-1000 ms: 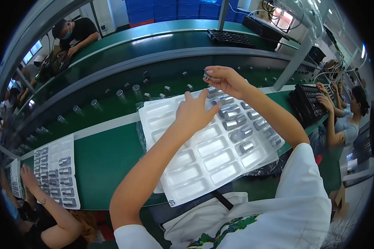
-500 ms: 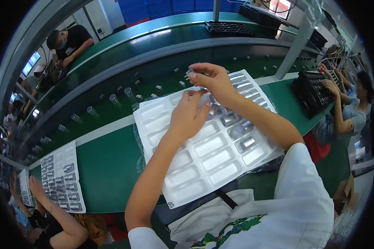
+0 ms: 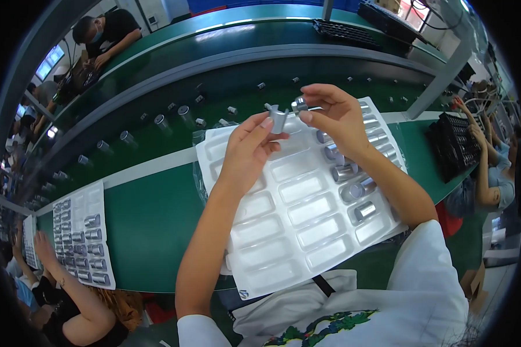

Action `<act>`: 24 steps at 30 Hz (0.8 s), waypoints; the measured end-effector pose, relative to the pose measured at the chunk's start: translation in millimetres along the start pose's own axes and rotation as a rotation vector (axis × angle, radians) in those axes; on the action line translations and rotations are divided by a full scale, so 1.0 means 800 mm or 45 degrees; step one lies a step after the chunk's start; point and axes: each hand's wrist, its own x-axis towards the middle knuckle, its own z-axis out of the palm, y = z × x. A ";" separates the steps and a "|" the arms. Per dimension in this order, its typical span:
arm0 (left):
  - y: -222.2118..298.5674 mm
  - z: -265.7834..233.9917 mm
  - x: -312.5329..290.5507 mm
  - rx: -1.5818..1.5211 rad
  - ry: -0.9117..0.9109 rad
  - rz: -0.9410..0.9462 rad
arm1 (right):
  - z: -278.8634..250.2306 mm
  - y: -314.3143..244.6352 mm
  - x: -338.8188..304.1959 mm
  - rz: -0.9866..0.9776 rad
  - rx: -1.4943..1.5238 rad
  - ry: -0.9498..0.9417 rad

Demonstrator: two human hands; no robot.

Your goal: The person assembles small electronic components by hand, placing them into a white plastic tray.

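Note:
Above a white plastic tray [image 3: 288, 276] with oblong pockets, both my hands are raised. My left hand [image 3: 244, 151] pinches a silver metal sleeve [image 3: 278, 120] with prongs at its upper end. Just to its right, my right hand [image 3: 342, 121] has a small silver cylindrical part [image 3: 299, 104] between thumb and fingers. The two parts are close together but apart. Silver metal cylinders [image 3: 364, 211] lie in the tray's right-hand pockets, some partly hidden under my right forearm. Pockets in the middle and left columns hold nothing.
Beyond the tray, a green conveyor belt [image 3: 214, 98] carries upright cylinders [image 3: 161, 121] and small metal parts [image 3: 232, 110]. A filled tray [image 3: 106, 254] lies left beside a co-worker's arm [image 3: 69, 289]. At right, another person handles a black rack [image 3: 454, 144]. A metal post [image 3: 440, 78] stands behind it.
My left hand has risen from the tray and now shows a silver sleeve in its fingers. My right hand still holds its small part, now turned toward the sleeve. The view has shifted slightly.

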 end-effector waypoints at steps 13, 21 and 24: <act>-0.005 0.019 -0.008 0.465 0.139 0.415 | 0.000 0.007 -0.010 -0.146 -0.051 -0.140; -0.012 0.016 -0.009 0.675 0.136 0.476 | -0.004 -0.019 -0.015 -0.264 -0.525 -0.243; -0.013 0.008 -0.007 0.680 0.094 0.495 | -0.008 -0.035 -0.012 -0.284 -0.698 -0.326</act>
